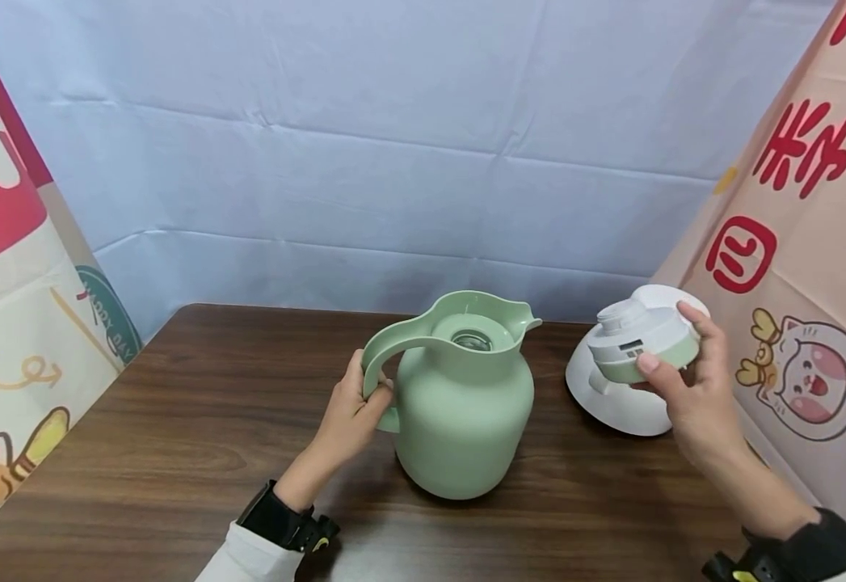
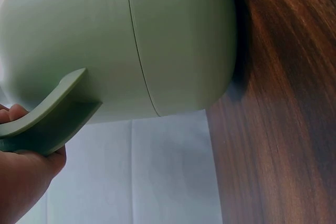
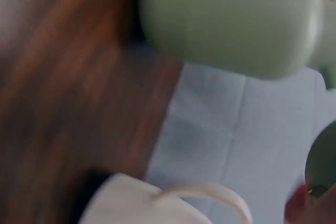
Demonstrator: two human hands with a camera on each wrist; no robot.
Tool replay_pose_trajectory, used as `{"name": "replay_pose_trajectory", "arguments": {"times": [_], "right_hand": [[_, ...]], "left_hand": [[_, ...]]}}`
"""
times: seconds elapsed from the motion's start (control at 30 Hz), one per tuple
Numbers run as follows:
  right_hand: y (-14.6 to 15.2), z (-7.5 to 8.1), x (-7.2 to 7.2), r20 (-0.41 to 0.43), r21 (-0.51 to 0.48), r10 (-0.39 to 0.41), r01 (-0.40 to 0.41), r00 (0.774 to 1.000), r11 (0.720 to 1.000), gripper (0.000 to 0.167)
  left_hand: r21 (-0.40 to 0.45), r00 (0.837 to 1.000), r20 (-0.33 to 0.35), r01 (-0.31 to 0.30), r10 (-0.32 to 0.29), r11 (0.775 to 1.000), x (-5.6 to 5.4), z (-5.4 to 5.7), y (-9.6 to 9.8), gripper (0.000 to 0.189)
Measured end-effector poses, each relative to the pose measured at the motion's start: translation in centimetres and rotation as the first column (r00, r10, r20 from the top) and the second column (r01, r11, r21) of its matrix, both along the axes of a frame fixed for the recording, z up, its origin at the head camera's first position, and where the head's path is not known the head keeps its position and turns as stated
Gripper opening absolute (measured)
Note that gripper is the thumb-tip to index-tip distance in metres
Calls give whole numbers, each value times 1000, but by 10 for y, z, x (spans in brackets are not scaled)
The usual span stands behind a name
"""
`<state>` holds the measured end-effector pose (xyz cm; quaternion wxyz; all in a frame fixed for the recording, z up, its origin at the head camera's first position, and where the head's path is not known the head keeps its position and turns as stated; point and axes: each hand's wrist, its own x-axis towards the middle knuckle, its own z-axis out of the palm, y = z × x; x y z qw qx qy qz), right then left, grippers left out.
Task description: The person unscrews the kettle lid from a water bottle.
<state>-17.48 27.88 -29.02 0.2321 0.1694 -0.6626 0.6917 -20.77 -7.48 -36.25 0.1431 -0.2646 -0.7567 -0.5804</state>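
Note:
A pale green thermos jug [image 1: 462, 420] stands upright on the table, its top uncovered and its spout to the right. My left hand [image 1: 350, 412] grips the jug's handle [image 2: 50, 114], with the fingers wrapped round it in the left wrist view. In my right hand [image 1: 702, 404] is the white and green stopper lid [image 1: 641, 343], pinched between thumb and fingers and tilted, to the right of the jug. Only the green edge of the lid [image 3: 323, 156] shows in the right wrist view, which is blurred.
Behind the lid stands a white vessel [image 1: 619, 408] with a wide base; its curved handle [image 3: 210, 192] shows in the right wrist view. The dark wooden table [image 1: 248, 388] meets a pale cloth [image 1: 393, 162] at the back. Printed cloths [image 1: 822, 242] hang at both sides.

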Motion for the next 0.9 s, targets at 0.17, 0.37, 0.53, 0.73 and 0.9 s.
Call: {"name": "replay_pose_trajectory", "arguments": {"times": [0.17, 0.37, 0.53, 0.73, 0.9], "right_hand": [[-6, -19, 7, -32, -77, -14, 12, 999, 997, 67], [-11, -35, 14, -18, 0, -68, 68, 998, 998, 71], [-16, -45, 17, 33, 90, -196, 192, 980, 977, 71], [-17, -59, 19, -40, 197, -266, 269, 963, 943, 74], [-19, -60, 21, -60, 367, -389, 383, 919, 848, 73]], "left_hand": [[4, 1000, -6, 4, -4, 1000, 4, 5, 0, 5], [-3, 1000, -22, 6, -6, 1000, -2, -3, 0, 3], [9, 998, -54, 24, -24, 1000, -5, -7, -1, 4], [9, 999, -38, 21, -21, 1000, -4, -6, 0, 6], [4, 999, -42, 18, -18, 1000, 7, 9, 1, 6]]}}
